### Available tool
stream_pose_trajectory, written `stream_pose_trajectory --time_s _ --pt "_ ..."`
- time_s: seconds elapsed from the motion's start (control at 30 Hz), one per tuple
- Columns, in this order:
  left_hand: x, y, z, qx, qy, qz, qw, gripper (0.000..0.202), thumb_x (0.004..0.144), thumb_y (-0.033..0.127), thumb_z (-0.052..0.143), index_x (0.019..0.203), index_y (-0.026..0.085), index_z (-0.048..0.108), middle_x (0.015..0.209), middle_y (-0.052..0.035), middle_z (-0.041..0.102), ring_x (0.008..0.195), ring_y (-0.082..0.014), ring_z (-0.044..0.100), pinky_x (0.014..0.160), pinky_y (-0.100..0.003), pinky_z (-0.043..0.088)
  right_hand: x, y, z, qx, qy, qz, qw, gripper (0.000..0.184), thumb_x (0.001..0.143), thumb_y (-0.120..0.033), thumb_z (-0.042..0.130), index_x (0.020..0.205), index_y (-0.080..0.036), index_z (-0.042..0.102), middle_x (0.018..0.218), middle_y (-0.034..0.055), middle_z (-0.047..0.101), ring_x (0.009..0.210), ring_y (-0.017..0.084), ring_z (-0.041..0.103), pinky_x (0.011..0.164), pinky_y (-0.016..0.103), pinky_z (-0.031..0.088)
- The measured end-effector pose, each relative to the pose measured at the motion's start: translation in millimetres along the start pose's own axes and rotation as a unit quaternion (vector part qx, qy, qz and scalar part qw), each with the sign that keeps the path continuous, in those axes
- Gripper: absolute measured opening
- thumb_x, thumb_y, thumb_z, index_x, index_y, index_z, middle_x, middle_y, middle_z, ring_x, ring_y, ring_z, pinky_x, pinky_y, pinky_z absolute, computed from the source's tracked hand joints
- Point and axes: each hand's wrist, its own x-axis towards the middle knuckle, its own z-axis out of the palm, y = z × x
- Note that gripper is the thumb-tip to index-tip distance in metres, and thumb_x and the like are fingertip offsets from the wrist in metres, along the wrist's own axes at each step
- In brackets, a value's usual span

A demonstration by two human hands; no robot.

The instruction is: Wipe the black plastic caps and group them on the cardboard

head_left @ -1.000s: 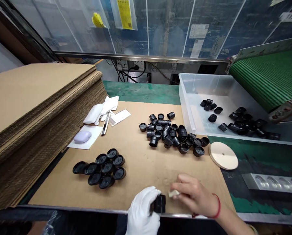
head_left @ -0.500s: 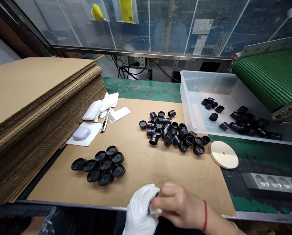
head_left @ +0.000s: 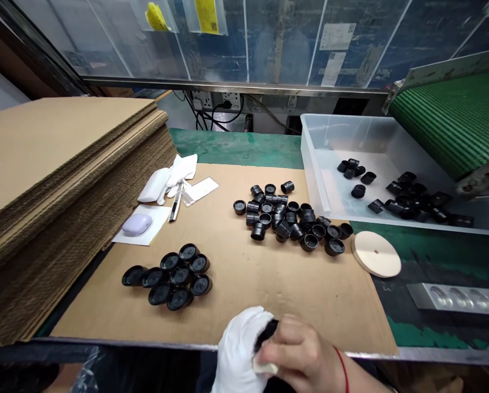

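My left hand point(head_left: 239, 346), in a white glove, is wrapped round a black plastic cap point(head_left: 267, 332) at the near edge of the cardboard. Only part of that cap shows between the hands. My bare right hand point(head_left: 299, 349), with a red cord at the wrist, pinches a small cream cloth-like piece point(head_left: 265, 367) against the cap. To the left, several black caps point(head_left: 180, 274) stand grouped together. A larger heap of black caps point(head_left: 283, 218) lies farther off, some upright and some on their sides.
A clear plastic bin point(head_left: 318, 185) with more caps stands at the back right, beside a green conveyor belt point(head_left: 457, 120). Nearer are a round wooden disc point(head_left: 376, 254) and a metal block point(head_left: 459, 299). Stacked cardboard point(head_left: 117, 180), a utility knife point(head_left: 176, 203) and a lilac case point(head_left: 136, 224) are leftward.
Both hands have shifted slightly right and turned, showing more of the black cap between them. The view has moved a little; the caps on the cardboard lie as before.
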Motion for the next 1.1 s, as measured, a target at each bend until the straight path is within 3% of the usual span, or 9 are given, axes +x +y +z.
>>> stream_pose_trajectory --time_s 0.13,0.33,0.5,0.67,0.73,0.83,0.93,1.03,1.1 --pt "-2 0 -0.4 0.023 0.014 0.024 0.999 0.020 0.082 0.033 0.052 0.095 0.020 0.061 0.085 -0.0042 0.072 0.077 -0.0166 0.070 0.070 -0.026 0.060 -9 -6 1 -0.063 0.048 0.088 0.993 0.017 0.093 -0.025 0.047 0.096 -0.017 0.061 0.063 0.0010 0.052 0.056 0.013 0.048 0.054 0.022 0.039" --pt "-5 -5 4.6 0.005 0.014 0.035 0.999 0.031 0.082 0.045 0.050 0.095 0.019 0.060 0.084 -0.0055 0.072 0.075 -0.0168 0.069 0.066 -0.027 0.060 -9 -5 3 -0.042 0.049 0.042 0.997 0.019 0.092 -0.023 0.045 0.095 -0.018 0.063 0.068 0.0029 0.057 0.061 0.014 0.052 0.059 0.024 0.043" --pt "-3 -2 5.9 0.036 0.023 0.020 0.999 0.018 0.081 0.020 0.050 0.095 0.020 0.060 0.087 -0.0046 0.070 0.081 -0.0156 0.068 0.073 -0.029 0.058 -18 3 -20 -0.061 0.031 0.179 0.981 0.019 0.093 -0.022 0.047 0.098 -0.017 0.065 0.070 0.0029 0.053 0.062 0.013 0.051 0.057 0.021 0.043" --pt "2 -3 4.3 0.037 0.031 0.059 0.997 0.022 0.087 0.034 0.045 0.091 0.017 0.059 0.076 -0.0044 0.071 0.069 -0.0161 0.069 0.060 -0.027 0.059 10 4 -10 -0.019 0.013 0.090 0.996 0.023 0.093 -0.032 0.049 0.094 -0.018 0.067 0.070 0.0029 0.055 0.065 0.013 0.052 0.063 0.023 0.044" --pt "3 -3 4.2 0.035 0.031 0.059 0.997 0.019 0.085 0.030 0.046 0.092 0.018 0.059 0.077 -0.0041 0.071 0.071 -0.0161 0.069 0.063 -0.028 0.059 12 8 -7 -0.010 0.002 0.084 0.996 0.025 0.094 -0.033 0.048 0.094 -0.017 0.067 0.069 0.0027 0.055 0.063 0.013 0.051 0.062 0.022 0.043" --pt "0 -2 5.1 0.046 0.033 0.042 0.998 0.017 0.081 0.018 0.049 0.094 0.019 0.060 0.085 -0.0046 0.071 0.079 -0.0162 0.068 0.071 -0.030 0.058 0 13 -16 -0.018 -0.011 0.145 0.989 0.024 0.094 -0.030 0.048 0.096 -0.016 0.068 0.070 0.0031 0.054 0.065 0.013 0.051 0.060 0.022 0.042" --pt "-3 -2 6.3 0.046 0.011 0.045 0.998 0.028 0.078 0.013 0.050 0.104 0.017 0.059 0.091 -0.0058 0.070 0.087 -0.0158 0.066 0.076 -0.029 0.057 -15 11 -28 -0.023 -0.008 0.205 0.979 0.020 0.092 -0.025 0.050 0.095 -0.017 0.068 0.071 0.0026 0.053 0.066 0.013 0.053 0.060 0.022 0.042" --pt "-4 -2 6.4 0.063 -0.025 0.063 0.996 0.041 0.078 0.013 0.049 0.118 0.017 0.053 0.100 -0.0060 0.068 0.096 -0.0172 0.063 0.080 -0.031 0.055 -26 3 -31 0.000 0.055 0.269 0.961 0.018 0.090 -0.027 0.054 0.098 -0.019 0.068 0.073 0.0009 0.051 0.063 0.012 0.053 0.057 0.021 0.041" --pt "-5 -1 5.5 0.099 -0.027 0.052 0.993 0.038 0.077 0.016 0.050 0.115 0.021 0.056 0.101 -0.0055 0.067 0.101 -0.0209 0.060 0.080 -0.035 0.054 -32 0 -28 0.000 0.115 0.306 0.945 0.019 0.090 -0.029 0.053 0.098 -0.020 0.067 0.073 0.0003 0.050 0.060 0.012 0.050 0.054 0.021 0.040"
